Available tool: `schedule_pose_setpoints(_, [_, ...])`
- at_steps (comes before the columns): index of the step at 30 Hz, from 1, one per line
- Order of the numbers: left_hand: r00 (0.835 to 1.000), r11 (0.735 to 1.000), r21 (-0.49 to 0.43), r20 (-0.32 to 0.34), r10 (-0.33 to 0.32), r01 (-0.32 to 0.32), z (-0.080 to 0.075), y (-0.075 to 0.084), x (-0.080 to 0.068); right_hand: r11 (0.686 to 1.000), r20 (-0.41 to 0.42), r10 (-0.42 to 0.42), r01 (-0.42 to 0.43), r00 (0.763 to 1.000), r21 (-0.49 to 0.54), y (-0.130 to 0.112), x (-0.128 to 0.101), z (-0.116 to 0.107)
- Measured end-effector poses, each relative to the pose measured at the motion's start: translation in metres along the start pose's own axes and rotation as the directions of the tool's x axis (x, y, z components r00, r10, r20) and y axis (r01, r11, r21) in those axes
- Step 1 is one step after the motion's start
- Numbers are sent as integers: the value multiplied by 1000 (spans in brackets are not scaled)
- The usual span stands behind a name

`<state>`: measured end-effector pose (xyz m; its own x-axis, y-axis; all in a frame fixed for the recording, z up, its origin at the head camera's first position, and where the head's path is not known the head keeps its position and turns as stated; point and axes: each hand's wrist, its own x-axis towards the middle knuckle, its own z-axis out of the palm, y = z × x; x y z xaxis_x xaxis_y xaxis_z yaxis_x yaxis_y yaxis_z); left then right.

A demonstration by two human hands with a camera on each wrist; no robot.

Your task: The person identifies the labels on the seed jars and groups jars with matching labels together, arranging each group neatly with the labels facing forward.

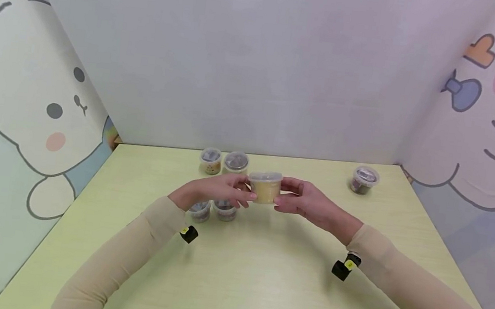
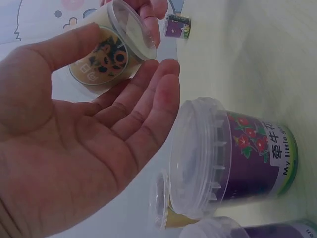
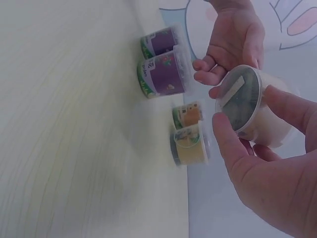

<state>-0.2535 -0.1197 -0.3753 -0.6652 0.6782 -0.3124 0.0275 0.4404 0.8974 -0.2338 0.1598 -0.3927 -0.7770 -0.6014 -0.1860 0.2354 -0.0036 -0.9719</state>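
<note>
The left hand [image 1: 220,192] partly hides two purple-labelled tubs [image 1: 212,210].

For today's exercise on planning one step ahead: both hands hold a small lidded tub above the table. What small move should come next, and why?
Probably lower the small yellow plastic tub with the clear lid onto the pale green table beside the four similar tubs. It hangs in mid-air, the right hand gripping it, the left hand touching it with fingers nearly straight, and bare tabletop lies just below.
</note>
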Motion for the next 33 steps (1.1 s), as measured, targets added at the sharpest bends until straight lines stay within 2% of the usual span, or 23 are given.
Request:
schedule_pose_setpoints(16, [999, 1000, -2, -36, 7, -7, 3, -1, 3, 996, 14, 8, -9, 1000, 87, 0, 0, 1])
schedule_pose_setpoints(21, [999, 999, 44, -35, 14, -12, 4, 2, 4, 999, 36, 0, -2, 999, 44, -1, 2, 4])
schedule_pose_setpoints(26, [999, 997, 76, -40, 17, -14, 4, 4, 5, 1000, 13, 13, -13, 1000, -9, 0, 4, 4])
schedule_pose_setpoints(33, [999, 998, 56, -48, 9, -6, 3, 4, 3, 1000, -19, 21, -22, 1000, -11, 0, 3, 2])
